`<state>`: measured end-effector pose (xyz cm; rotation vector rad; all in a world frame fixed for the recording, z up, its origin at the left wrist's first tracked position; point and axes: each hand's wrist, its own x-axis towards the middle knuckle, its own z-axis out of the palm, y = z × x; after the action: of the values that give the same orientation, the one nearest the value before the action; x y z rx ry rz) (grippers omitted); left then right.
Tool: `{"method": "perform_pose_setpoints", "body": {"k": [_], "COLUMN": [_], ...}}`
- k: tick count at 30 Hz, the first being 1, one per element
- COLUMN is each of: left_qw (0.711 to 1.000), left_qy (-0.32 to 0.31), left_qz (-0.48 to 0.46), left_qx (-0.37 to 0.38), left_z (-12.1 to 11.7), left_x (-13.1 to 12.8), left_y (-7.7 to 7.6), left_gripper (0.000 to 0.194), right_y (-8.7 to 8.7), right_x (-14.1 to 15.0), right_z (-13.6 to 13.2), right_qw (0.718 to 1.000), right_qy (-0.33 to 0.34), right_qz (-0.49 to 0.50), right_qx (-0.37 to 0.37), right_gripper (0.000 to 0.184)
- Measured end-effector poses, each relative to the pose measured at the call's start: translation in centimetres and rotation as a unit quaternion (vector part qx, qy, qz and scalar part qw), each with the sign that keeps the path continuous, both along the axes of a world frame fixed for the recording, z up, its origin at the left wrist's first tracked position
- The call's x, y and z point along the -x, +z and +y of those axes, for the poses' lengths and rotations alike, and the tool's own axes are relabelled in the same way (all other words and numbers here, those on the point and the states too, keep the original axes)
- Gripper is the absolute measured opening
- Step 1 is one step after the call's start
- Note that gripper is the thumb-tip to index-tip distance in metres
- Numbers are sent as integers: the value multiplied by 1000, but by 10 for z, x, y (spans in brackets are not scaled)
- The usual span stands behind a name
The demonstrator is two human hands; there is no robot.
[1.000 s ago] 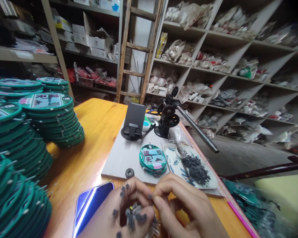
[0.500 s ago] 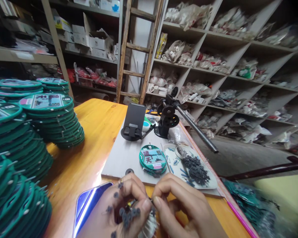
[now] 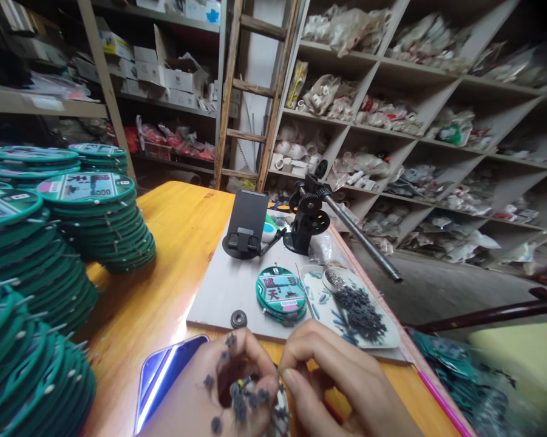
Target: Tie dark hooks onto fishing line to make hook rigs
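My left hand [image 3: 189, 397] is curled round a bundle of small pieces with dark grey round tips [image 3: 239, 403]. Several more grey tips poke out between its fingers and over the back of the hand. Whitish thin ends of the bundle show below the thumb. Close against it, my right hand [image 3: 341, 385] has thumb and forefinger pinched together; whatever is between them is hidden. Just beyond the hands, a short stack of green round line spools [image 3: 280, 294] with printed labels lies on a pale board [image 3: 218, 291]. A dark ring [image 3: 238, 318] sits at the board's near edge.
A white tray [image 3: 391, 337] with a dark grey heap [image 3: 359, 312] stands right of the spools. Behind are a black phone stand [image 3: 246, 221] and a geared winder with a metal rod [image 3: 364, 237]. Tall green spool stacks [image 3: 95, 224] fill the left; a phone [image 3: 164, 373] lies by my left hand.
My left hand rolled slightly away and back, shifting the grey tips and covering then uncovering the dark ring. The right hand stays pinched beside it, and the dark bit seen at its fingertips no longer shows.
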<state>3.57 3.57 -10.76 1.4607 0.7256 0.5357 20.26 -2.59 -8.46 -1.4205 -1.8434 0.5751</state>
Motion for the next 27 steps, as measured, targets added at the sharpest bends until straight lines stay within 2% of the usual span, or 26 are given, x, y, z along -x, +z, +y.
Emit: {"method": "perform_pose_setpoints", "body": {"k": [4,6,11,15,17,22,27], "left_qw": [1000,1000,995,999,1000,996,996], "left_qy": [-1,9,33,22,22,37,53], "left_qz": [11,19,74,34,19,-21,-23], "left_qx": [26,12,-54,-13,8,73,74], "left_z": [-3,-4,-1,2,1,0,-2], "left_x": [1,2,6,4,3,1,0], "left_y": [6,11,16,13,11,10,17], "left_gripper": [34,39,40,37,36,32,32], "right_y": [3,4,2,-1,-3,-6,-10], "right_x": [-3,-4,-4,1,4,7,10], "right_z": [0,0,0,0,0,2,3], "right_qw": [1000,1000,988,947,929,924,902], "right_qy": [7,11,-32,-83,-87,-51,-58], "right_qz": [-15,-7,141,293,341,364,413], "right_qx": [3,9,50,101,116,102,107], "right_gripper": [14,14,15,4,3,10,4]}}
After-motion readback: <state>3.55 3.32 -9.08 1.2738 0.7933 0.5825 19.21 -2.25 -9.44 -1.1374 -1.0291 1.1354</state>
